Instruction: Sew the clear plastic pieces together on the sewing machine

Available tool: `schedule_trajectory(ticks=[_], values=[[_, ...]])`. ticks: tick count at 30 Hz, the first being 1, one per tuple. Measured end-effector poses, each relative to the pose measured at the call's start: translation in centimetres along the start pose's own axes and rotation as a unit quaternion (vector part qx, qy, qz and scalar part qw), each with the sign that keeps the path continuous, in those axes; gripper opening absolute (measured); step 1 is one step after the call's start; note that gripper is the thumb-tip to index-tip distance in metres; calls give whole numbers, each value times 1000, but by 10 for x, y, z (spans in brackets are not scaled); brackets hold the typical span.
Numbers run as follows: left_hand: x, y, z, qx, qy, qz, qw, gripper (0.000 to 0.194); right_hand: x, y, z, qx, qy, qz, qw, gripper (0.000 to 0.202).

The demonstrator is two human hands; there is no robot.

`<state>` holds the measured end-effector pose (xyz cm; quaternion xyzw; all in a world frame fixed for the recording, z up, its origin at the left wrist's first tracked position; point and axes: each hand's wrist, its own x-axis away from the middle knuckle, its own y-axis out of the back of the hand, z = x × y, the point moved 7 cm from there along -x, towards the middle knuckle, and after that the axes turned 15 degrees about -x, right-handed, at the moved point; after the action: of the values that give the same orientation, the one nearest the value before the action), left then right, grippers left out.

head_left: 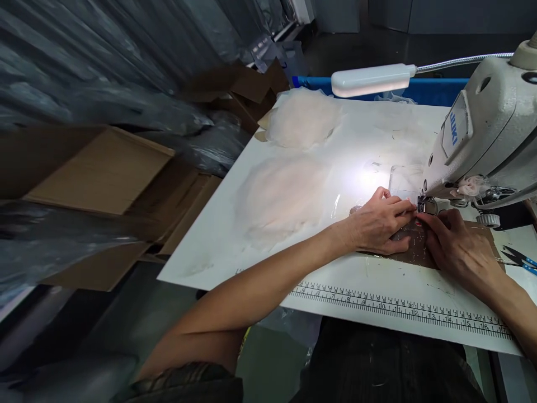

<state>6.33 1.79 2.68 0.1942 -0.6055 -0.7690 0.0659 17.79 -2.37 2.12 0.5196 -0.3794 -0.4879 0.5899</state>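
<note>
Watching the left hand [384,224] loosely spread, the right hand [457,243] half-curled beside the JUKI sewing machine [482,120], I can't tell their grip; slipping inward could injure them.

Sewing machine [482,129] cut off, scissors [521,257] cropped right

blue letters spell juki on the pale plate [456,124] of the sewing machine [495,134]; along the front edge of the white table [201,246], a ruler [398,310] bears black numbers, 10 to 16 among them.
</note>
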Motion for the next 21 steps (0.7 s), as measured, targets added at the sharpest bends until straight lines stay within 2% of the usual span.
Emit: schedule_trajectory(ticks=[8, 12, 14, 16, 21], values=[[0, 1, 7, 22, 43, 1, 999, 40, -3, 1, -3, 0, -11, 6, 1000, 42], [-1, -3, 10, 35, 53, 17, 998, 45, -1, 5, -14, -90, -3, -25, 996, 43], [-1, -4, 12, 38, 52, 24, 998, 49, -1, 14, -20, -179, 6, -37, 983, 43], [-2, -5, 13, 38, 49, 32, 998, 51, -3, 22, -28, -271, -1, -24, 962, 42], [-3, -5, 16, 27, 53, 44, 997, 53, -9, 15, -54, -406, -116, 49, 905, 48]])
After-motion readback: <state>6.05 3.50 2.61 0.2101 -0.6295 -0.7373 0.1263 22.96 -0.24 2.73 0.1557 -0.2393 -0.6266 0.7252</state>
